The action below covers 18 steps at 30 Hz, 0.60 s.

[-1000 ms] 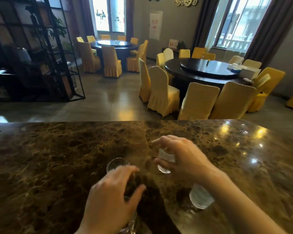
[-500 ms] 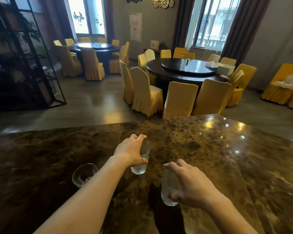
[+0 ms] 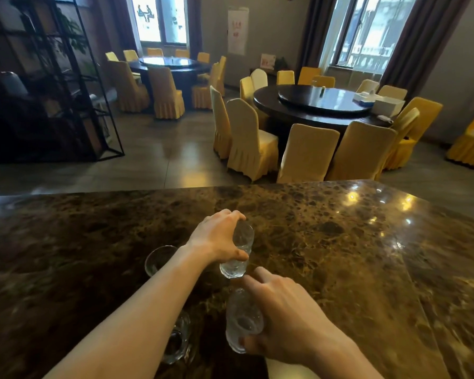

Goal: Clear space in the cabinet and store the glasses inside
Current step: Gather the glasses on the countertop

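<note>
Gripping one clear glass [image 3: 237, 251], the left hand [image 3: 219, 236] closes above the counter [image 3: 340, 255]; the right hand [image 3: 288, 321] clasps another glass [image 3: 242, 321].

Since a second ago the left hand [image 3: 219, 240] left the near glass [image 3: 177, 341] and now grips the far glass [image 3: 237, 253], while the right hand [image 3: 286, 322] swapped to the glass [image 3: 242, 321] nearer it.

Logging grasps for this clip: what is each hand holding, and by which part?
The left hand grips the far glass around its upper side wall. The right hand grips the near glass around its side. Both glasses look tilted.
</note>
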{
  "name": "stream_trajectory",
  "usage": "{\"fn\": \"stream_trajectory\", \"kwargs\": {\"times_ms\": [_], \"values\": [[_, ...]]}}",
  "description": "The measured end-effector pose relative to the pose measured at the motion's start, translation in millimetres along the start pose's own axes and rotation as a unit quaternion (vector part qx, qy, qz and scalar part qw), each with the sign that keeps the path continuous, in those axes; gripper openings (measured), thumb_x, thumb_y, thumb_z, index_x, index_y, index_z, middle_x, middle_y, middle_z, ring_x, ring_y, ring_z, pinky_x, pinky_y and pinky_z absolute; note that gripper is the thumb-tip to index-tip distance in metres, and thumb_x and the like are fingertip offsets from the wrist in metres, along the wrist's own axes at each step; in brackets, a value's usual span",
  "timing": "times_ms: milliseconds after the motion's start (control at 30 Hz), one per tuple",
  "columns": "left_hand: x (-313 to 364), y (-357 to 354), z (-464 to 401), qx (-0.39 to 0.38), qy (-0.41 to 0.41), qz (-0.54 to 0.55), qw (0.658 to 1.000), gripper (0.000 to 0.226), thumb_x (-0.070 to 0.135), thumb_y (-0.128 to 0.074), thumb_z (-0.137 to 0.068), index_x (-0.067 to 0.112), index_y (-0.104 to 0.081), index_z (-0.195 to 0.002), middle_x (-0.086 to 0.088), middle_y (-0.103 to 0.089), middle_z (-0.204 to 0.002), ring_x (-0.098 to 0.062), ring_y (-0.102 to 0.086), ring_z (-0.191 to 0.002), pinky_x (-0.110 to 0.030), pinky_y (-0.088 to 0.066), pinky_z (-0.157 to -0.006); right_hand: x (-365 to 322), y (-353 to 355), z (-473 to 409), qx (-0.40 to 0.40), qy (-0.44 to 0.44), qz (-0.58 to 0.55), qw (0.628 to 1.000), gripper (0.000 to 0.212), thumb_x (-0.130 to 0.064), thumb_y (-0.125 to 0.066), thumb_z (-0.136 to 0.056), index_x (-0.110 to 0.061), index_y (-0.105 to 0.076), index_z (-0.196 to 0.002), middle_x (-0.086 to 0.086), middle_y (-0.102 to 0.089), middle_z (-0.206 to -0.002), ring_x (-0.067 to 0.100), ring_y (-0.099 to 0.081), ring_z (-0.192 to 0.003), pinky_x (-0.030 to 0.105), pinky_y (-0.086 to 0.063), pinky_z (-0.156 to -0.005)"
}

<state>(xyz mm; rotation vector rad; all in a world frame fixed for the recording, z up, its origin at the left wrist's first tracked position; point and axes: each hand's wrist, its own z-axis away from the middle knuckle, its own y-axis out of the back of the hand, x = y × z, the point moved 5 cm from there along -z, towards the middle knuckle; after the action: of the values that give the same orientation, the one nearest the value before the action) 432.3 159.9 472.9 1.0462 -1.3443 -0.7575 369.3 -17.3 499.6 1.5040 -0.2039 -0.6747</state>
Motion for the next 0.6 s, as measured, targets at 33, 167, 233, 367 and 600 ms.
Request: {"fn": "stream_trajectory", "kwargs": {"times_ms": [33,167,233,367,600], "values": [[0,1,1,-0.002,-0.002,0.003,1.000,0.092,0.053,-0.088,-0.061,0.032,-0.046,-0.139,0.008,-0.056,-0.130,-0.018,-0.054,-0.120,-0.040,-0.050,-0.100,-6,-3,-3,-0.002,0.008,-0.002,1.000,0.089,-0.053,-0.078,-0.066,-0.040,-0.032,-0.142,-0.010,-0.047,-0.119,0.014,-0.053,-0.099,0.028,-0.049,-0.080],[-2,2,4,-0.001,-0.004,0.012,1.000,0.091,0.054,-0.088,-0.061,0.032,-0.046,-0.138,0.008,-0.056,-0.130,-0.018,-0.055,-0.119,-0.040,-0.051,-0.099,-20,-13,-12,-0.006,0.016,0.002,1.000,0.092,-0.051,-0.079,-0.068,-0.037,-0.031,-0.146,-0.002,-0.046,-0.139,0.023,-0.054,-0.118,0.038,-0.052,-0.095],[-4,1,5,0.001,-0.003,0.016,1.000,0.090,0.053,-0.088,-0.061,0.033,-0.046,-0.138,0.009,-0.056,-0.129,-0.018,-0.055,-0.118,-0.039,-0.051,-0.098,-23,-15,-15,-0.008,0.013,0.006,1.000,0.091,-0.050,-0.079,-0.069,-0.037,-0.031,-0.146,-0.001,-0.045,-0.140,0.024,-0.053,-0.119,0.039,-0.051,-0.096],[-4,-3,6,0.004,-0.003,0.020,1.000,0.089,0.054,-0.088,-0.061,0.033,-0.047,-0.137,0.009,-0.057,-0.128,-0.018,-0.055,-0.117,-0.039,-0.051,-0.097,-22,-18,-17,-0.006,0.006,0.013,1.000,0.092,-0.048,-0.079,-0.070,-0.035,-0.031,-0.147,-0.002,-0.044,-0.142,0.024,-0.052,-0.119,0.039,-0.051,-0.095],[-1,-8,4,0.007,-0.006,0.018,1.000,0.090,0.053,-0.087,-0.064,0.029,-0.046,-0.140,0.006,-0.055,-0.133,-0.020,-0.053,-0.122,-0.039,-0.049,-0.101,-18,-20,-18,-0.013,-0.004,0.022,1.000,0.092,-0.046,-0.079,-0.070,-0.036,-0.029,-0.147,-0.002,-0.043,-0.141,0.024,-0.050,-0.119,0.040,-0.051,-0.092]]}}
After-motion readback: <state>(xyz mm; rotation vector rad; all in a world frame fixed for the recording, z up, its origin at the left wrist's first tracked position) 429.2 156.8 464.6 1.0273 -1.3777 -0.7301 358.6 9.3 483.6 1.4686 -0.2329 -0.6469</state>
